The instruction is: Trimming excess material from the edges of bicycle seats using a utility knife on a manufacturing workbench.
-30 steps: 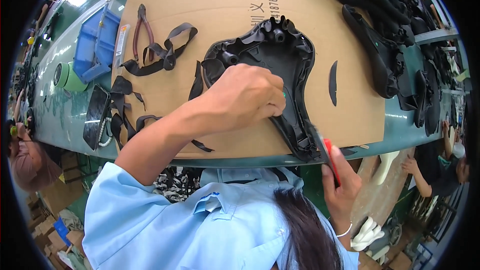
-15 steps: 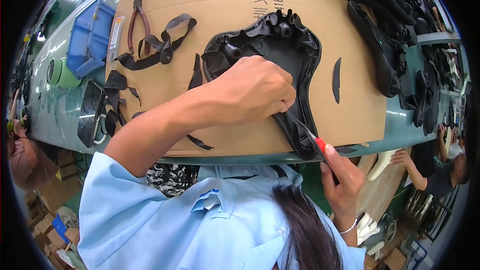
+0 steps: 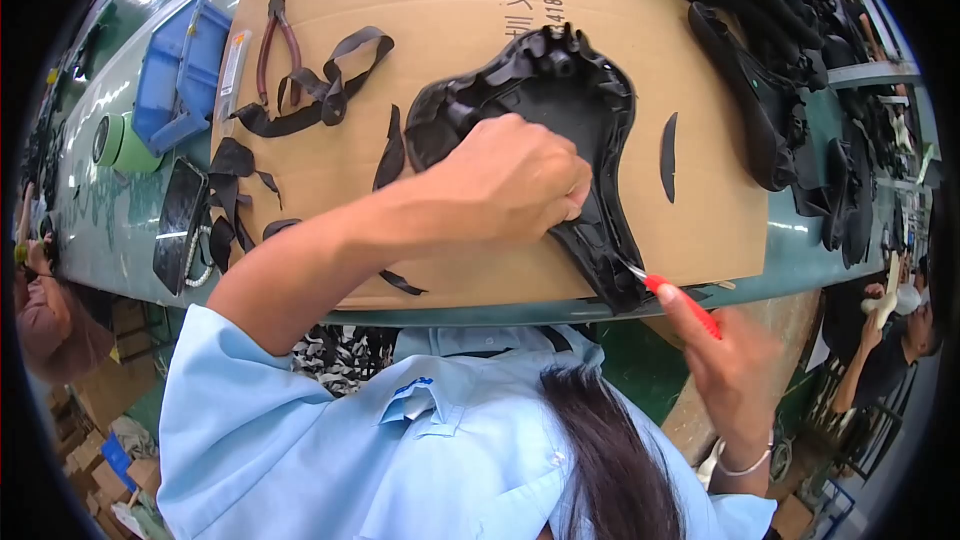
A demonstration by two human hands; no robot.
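A black moulded saddle-shaped shell (image 3: 560,100) lies hollow side up on a sheet of brown cardboard (image 3: 450,0). My left hand (image 3: 510,180) presses down on its middle, fingers curled over the rim. My right hand (image 3: 730,360) grips a red-handled knife (image 3: 680,302) whose short blade touches the shell's narrow near tip, at the table's front edge. Thin black trimmings (image 3: 392,150) lie on the cardboard to the left of the shell, and one curved sliver (image 3: 668,145) to its right.
Red-handled pliers (image 3: 275,45) and black straps (image 3: 330,85) lie at the far left of the cardboard. A blue bin (image 3: 180,75), a green tape roll (image 3: 120,140) and a dark phone (image 3: 180,225) sit beyond. More black shells (image 3: 760,90) are piled at right. Other people are at both edges.
The knife in my right hand has slid down along the shell's right edge to its near tip. My left hand stays pressed on the shell.
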